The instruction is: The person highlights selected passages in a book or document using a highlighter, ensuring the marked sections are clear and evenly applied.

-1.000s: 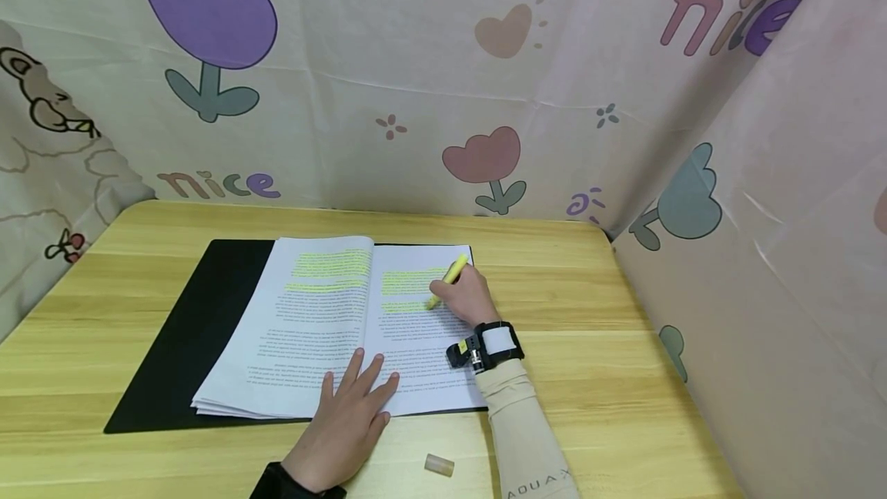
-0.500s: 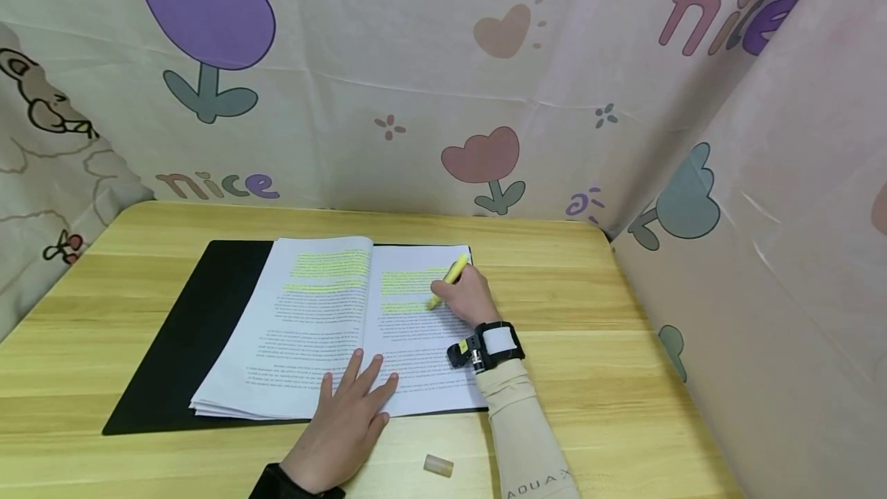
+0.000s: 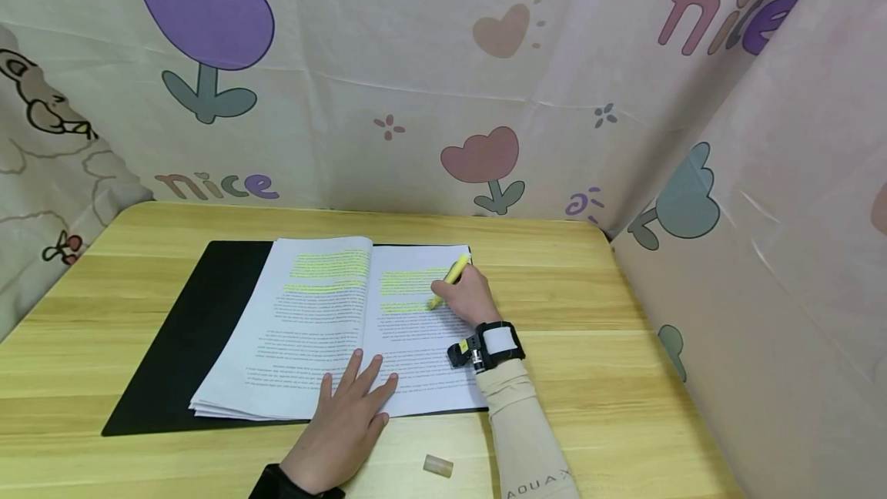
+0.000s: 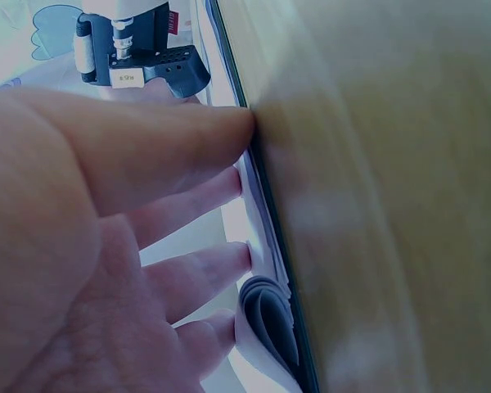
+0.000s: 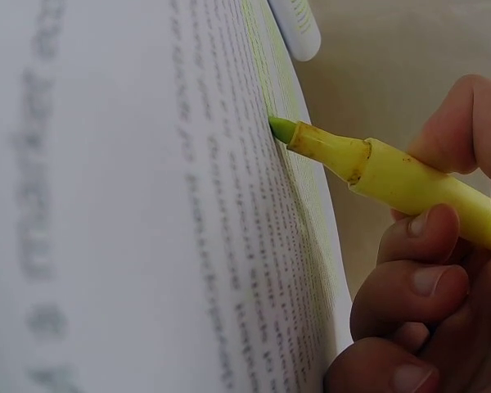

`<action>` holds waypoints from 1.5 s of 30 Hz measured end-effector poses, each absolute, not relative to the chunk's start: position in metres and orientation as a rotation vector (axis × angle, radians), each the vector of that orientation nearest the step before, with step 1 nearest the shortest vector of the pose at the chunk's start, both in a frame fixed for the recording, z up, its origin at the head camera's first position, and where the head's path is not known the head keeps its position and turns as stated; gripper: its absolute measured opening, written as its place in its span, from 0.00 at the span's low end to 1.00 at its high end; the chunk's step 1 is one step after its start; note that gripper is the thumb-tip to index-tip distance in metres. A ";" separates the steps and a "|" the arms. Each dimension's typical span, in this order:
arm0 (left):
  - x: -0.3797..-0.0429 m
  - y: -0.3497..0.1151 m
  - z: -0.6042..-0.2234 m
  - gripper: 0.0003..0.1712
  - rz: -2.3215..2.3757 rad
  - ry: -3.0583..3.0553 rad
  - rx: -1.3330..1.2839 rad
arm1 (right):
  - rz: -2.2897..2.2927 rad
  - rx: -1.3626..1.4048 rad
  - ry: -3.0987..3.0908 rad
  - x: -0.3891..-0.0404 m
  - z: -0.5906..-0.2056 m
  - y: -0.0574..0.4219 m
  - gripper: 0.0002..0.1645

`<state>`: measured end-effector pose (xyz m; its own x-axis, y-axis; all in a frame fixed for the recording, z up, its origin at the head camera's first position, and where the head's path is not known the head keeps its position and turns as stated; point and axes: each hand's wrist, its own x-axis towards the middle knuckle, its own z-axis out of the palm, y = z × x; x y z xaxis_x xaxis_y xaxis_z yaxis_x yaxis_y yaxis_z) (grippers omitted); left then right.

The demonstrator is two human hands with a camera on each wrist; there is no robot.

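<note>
My right hand (image 3: 471, 297) pinches a yellow highlighter (image 3: 455, 269), tilted with its tip down on the right page (image 3: 416, 376) of an open document. In the right wrist view, the highlighter's green tip (image 5: 283, 128) meets a line of print, with thumb and fingers curled round the barrel. My left hand (image 3: 343, 430) lies with fingers spread over the lower part of the pages, near the fold. From the left wrist, its thumb (image 4: 188, 139) reaches the paper's lower edge, beside the curled fold (image 4: 266, 319). Yellow bands mark upper lines on both pages.
Under the pages lies a black folder (image 3: 173, 353), its left cover spread on the wooden table (image 3: 575, 291). The loose highlighter cap (image 3: 438, 466) lies near the front, between both forearms. A patterned curtain (image 3: 388, 45) hangs behind the table and along its sides.
The highlighter's tip has crept very slightly to the right along its line. The left hand stays in place on the pages.
</note>
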<state>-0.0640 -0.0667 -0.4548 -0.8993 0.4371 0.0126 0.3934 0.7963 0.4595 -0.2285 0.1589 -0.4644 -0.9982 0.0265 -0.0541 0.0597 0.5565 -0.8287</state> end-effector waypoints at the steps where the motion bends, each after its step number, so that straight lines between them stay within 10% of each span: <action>1: -0.064 -0.067 -0.455 0.24 0.707 2.888 0.667 | -1.461 0.081 2.737 -0.229 -0.465 0.159 0.16; 45: -0.062 -0.067 -0.454 0.24 0.721 2.894 0.681 | -1.462 0.098 2.730 -0.229 -0.464 0.163 0.16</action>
